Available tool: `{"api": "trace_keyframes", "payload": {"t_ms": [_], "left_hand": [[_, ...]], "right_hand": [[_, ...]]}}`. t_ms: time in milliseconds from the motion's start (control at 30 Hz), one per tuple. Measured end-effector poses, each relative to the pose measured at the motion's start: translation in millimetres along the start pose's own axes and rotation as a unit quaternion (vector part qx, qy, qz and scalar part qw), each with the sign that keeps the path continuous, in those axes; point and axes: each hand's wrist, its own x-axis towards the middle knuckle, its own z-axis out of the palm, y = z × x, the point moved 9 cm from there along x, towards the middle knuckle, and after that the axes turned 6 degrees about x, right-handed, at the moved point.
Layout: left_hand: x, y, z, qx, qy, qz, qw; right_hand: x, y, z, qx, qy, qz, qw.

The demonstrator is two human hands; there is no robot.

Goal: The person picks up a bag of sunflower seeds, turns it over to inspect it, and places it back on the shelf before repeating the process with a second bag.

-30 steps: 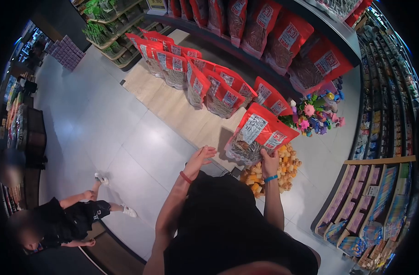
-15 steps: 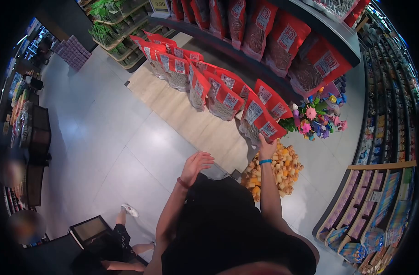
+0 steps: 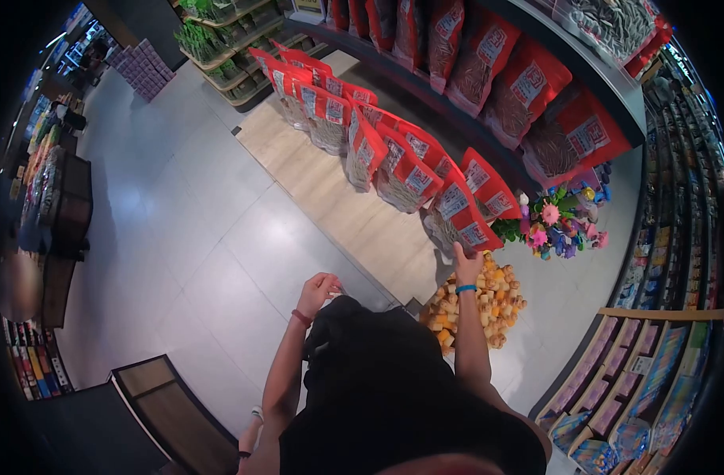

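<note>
Red-topped bags with clear lower parts and dark strands inside stand in rows on a pale wooden platform point(image 3: 314, 190). At the near right end, the front red bag point(image 3: 454, 204) leans slightly, and my right hand point(image 3: 468, 267) grips its lower right edge, thumb on the front. The fingers behind the bag are hidden. A blue band circles that wrist. My left hand point(image 3: 318, 293) hangs over the floor left of the platform, in front of my dark clothing, its fingers loosely bent and holding nothing visible.
Above the platform, a dark shelf point(image 3: 615, 95) carries more red bags. Beyond the platform's right end are colourful flowers point(image 3: 556, 222) and a pile of yellow-brown blocks point(image 3: 488, 305). Stocked racks point(image 3: 655, 372) line the right side. A person's leg point(image 3: 250, 435) shows at lower left.
My left hand has drawn in and its fingers have bent. My right hand stays at the front bag's edge. The view has shifted, and the person at lower left is now mostly hidden.
</note>
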Motion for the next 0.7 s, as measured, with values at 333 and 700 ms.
{"api": "trace_keyframes", "payload": {"t_ms": [333,700], "left_hand": [[12,-151,-76,0.542,0.031,-0.073,0.837],[21,-251,-115,0.327,0.164,-0.182,0.913]], "right_hand": [[-56,13,-36,-0.131,0.089,0.002,0.987],[-137,60,51,-0.081,-0.258,0.158,0.950]]}}
